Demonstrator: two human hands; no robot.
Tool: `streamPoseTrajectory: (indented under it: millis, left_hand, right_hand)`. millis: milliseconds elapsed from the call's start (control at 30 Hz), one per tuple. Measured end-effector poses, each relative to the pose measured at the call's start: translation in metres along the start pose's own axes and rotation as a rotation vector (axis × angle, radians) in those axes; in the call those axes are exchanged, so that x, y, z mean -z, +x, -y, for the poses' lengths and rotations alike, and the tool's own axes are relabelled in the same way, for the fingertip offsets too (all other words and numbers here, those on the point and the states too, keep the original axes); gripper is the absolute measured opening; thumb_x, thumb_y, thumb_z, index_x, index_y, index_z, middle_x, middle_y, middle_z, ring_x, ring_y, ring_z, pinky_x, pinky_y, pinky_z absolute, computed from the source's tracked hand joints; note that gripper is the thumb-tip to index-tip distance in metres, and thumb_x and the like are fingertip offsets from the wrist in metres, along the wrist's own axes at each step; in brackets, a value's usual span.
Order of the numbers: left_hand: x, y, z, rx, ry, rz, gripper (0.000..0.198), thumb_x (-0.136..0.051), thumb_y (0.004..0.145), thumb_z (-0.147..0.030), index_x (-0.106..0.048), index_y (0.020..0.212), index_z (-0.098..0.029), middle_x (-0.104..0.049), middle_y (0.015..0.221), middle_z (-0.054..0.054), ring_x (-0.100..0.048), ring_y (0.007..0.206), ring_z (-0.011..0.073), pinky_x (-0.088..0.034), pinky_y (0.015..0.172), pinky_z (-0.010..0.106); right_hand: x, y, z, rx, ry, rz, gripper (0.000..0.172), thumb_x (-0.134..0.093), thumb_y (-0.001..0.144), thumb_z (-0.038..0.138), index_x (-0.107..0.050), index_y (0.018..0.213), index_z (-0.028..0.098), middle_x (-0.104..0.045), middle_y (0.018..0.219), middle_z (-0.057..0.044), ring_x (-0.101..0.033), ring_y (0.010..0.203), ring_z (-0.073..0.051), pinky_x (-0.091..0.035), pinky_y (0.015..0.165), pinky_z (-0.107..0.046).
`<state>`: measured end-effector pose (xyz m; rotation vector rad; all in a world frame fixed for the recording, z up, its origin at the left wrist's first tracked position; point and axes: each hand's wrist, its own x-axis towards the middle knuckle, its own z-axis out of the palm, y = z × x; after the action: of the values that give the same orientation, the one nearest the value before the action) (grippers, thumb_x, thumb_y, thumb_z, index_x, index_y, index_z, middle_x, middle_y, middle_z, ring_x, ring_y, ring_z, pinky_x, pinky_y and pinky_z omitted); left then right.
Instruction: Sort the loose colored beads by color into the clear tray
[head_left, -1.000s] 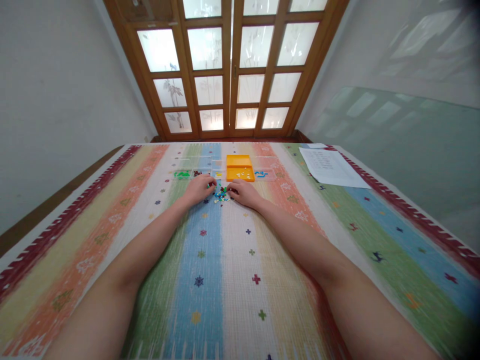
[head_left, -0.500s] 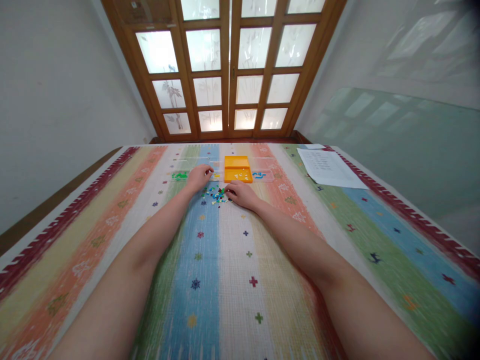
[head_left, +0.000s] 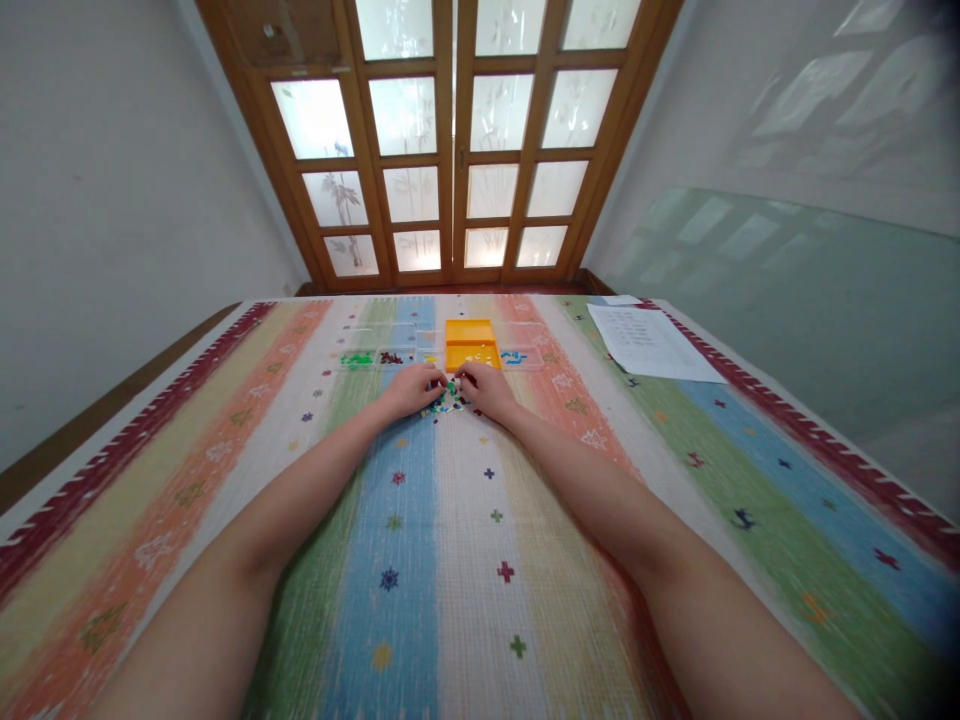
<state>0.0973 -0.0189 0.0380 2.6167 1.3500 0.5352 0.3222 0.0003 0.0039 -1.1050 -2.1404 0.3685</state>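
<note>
A loose pile of small mixed-colour pieces [head_left: 452, 396], in green, blue, white and dark red, lies on the cloth between my two hands. My left hand [head_left: 411, 391] reaches into the pile's left side with its fingers curled together. On the opposite side, my right hand [head_left: 487, 391] has its fingers bent in a pinch at the pieces. Whatever sits between the fingertips of either hand is too small to make out. Just beyond are an orange open box [head_left: 470, 331] with white pieces in it, green pieces [head_left: 357, 359], dark brown pieces [head_left: 391, 357] and yellow pieces [head_left: 430, 358].
Blue pieces [head_left: 514, 357] lie in a clear open box [head_left: 534, 352] right of the orange one. Printed paper sheets [head_left: 652, 343] rest at the table's far right. A striped tablecloth [head_left: 465, 560] covers the table, and glazed wooden doors [head_left: 450, 155] stand behind it.
My left hand has come back from over the clear boxes to the pile, uncovering the dark brown pieces. My right hand stays at the pile. The view has tipped slightly.
</note>
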Motion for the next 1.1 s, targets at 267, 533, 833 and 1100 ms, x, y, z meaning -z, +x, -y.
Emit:
streamPoseTrajectory:
  millis: [267,533,833,1100]
  left_hand:
    - [-0.010,0.002,-0.014,0.011,0.104,0.025,0.023,-0.060,0.094,-0.029,-0.079,0.104,-0.024,-0.073,0.102,0.008,-0.067,0.099,0.0247,-0.050,0.085,0.034]
    - [-0.014,0.008,-0.016,0.062,0.155,0.026,0.021,-0.058,0.092,-0.025,-0.078,0.097,-0.022,-0.074,0.100,0.009,-0.067,0.094,0.0245,-0.047,0.077,0.033]
    - [-0.010,0.010,-0.015,0.099,0.161,0.009,0.021,-0.058,0.093,-0.026,-0.078,0.095,-0.022,-0.075,0.099,0.008,-0.068,0.092,0.0234,-0.047,0.076,0.031]
    - [-0.003,0.016,-0.013,0.003,0.147,0.097,0.019,-0.062,0.091,-0.029,-0.079,0.098,-0.024,-0.078,0.099,0.006,-0.069,0.093,0.0230,-0.047,0.076,0.030]
  right_hand:
    - [0.000,-0.001,0.002,-0.021,-0.014,-0.016,0.017,-0.058,0.095,0.017,-0.074,0.099,0.021,-0.075,0.097,-0.006,-0.065,0.091,-0.021,-0.045,0.083,-0.030]
    - [-0.001,0.000,0.001,-0.009,-0.003,-0.010,0.017,-0.060,0.094,0.017,-0.075,0.099,0.021,-0.075,0.096,-0.005,-0.064,0.090,-0.021,-0.044,0.082,-0.030]
    - [-0.001,0.000,0.001,0.007,0.008,-0.006,0.017,-0.058,0.095,0.017,-0.075,0.098,0.021,-0.076,0.097,-0.006,-0.065,0.090,-0.021,-0.045,0.082,-0.030]
    - [-0.001,-0.001,0.001,-0.001,-0.003,-0.008,0.017,-0.059,0.095,0.018,-0.075,0.098,0.021,-0.076,0.097,-0.005,-0.066,0.091,-0.021,-0.045,0.083,-0.030]
